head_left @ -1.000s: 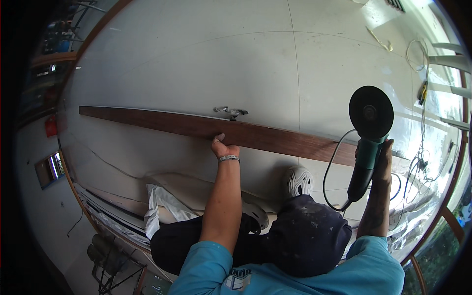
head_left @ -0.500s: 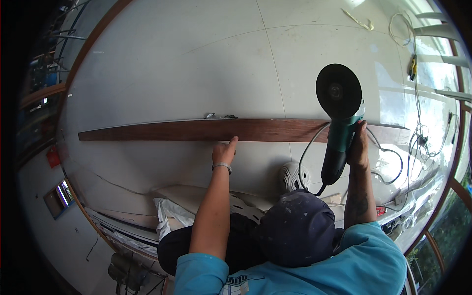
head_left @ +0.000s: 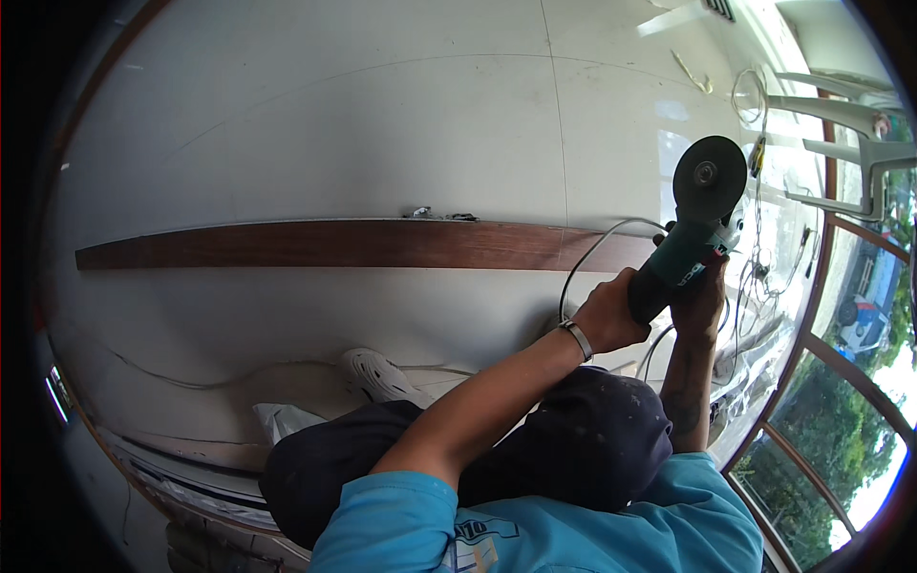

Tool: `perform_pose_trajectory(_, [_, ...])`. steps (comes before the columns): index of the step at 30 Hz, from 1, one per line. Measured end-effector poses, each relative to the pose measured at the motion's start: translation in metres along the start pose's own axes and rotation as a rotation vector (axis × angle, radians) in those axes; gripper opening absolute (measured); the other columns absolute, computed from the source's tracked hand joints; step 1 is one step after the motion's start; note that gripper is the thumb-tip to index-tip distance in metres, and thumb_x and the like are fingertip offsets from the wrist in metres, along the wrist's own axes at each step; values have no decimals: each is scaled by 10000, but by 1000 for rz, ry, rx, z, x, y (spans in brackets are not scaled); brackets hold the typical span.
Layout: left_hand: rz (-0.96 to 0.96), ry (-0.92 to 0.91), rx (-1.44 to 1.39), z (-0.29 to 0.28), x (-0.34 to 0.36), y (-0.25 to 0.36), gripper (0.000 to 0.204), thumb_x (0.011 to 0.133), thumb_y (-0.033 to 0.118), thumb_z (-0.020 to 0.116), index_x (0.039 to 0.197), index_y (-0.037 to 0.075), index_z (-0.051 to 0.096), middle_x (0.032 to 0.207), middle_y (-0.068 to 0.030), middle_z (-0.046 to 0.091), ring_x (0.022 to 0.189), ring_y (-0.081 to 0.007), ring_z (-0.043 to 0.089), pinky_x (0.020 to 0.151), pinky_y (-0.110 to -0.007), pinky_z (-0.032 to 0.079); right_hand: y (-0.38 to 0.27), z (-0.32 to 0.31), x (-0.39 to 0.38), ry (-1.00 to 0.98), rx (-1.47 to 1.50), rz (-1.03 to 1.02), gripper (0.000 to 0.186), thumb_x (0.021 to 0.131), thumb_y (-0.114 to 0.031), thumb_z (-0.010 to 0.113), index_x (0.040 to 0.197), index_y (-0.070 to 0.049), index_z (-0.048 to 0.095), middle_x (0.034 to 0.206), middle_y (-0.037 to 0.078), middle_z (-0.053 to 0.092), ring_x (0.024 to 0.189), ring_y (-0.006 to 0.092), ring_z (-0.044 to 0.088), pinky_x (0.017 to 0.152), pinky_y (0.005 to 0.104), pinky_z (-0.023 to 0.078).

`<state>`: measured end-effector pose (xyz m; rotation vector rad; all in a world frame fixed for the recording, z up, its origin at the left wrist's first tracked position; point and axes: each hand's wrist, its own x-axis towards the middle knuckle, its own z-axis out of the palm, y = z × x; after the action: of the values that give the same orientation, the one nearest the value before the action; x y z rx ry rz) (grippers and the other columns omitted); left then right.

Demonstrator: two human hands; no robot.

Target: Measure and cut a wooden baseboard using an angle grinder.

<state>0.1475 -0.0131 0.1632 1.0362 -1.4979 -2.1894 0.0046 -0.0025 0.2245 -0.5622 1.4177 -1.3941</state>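
Observation:
Both hands are on a green and black angle grinder, raised at the right with its dark round disc at the far end. My left hand is closed round the rear of its body. From the right side, my right hand grips the body nearer the head; its fingers are partly hidden behind the tool. Across the floor, left of and partly behind the grinder, lies a long reddish-brown wooden board. A grey cord loops from behind the grinder over the board.
Small shiny scraps lie at the board's far edge. Tangled cables and a yellow-black tool are on the floor at right, near white plastic chair legs and windows. My shoe stands on the near side.
My left hand has left the board, where its finger pointed, and now grips the grinder's rear. The grinder has tilted to the right in my right hand. The view has shifted right.

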Motion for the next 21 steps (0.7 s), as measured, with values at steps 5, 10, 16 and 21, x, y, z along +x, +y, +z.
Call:
perform_pose_trajectory(5, [56,-231,-132,34,-33,31,561,642,149,742,1125,0,499,946,-249,669,970,-411,656,843,-443,535,-34,-2,-74,339,-62,-159,621,1014,-531,367,1356,-19,444,1165,164,618,1003,274,645,864,416,536])
perform_pose_trajectory(10, [79,-397,-116,62,-63,33,567,635,161,747,1115,-11,500,931,-265,668,941,-418,661,818,-442,537,-38,-4,-115,694,-177,-210,634,1006,-582,345,1281,-36,516,1056,95,639,900,209,645,804,372,537])
perform_pose_trajectory(16, [-23,-528,190,21,-65,-25,578,607,323,834,1030,-3,612,903,-190,691,860,-372,679,798,-418,535,36,-34,-107,756,-365,47,679,989,-606,373,1249,-10,565,1047,86,646,911,182,603,826,342,503])
perform_pose_trajectory(21, [198,563,908,-118,-48,-94,382,613,314,883,861,97,690,1037,-87,651,1010,-313,582,871,-441,449,27,-30,-72,309,-1266,6,708,934,-594,485,1294,15,509,968,262,682,937,400,676,786,441,511])
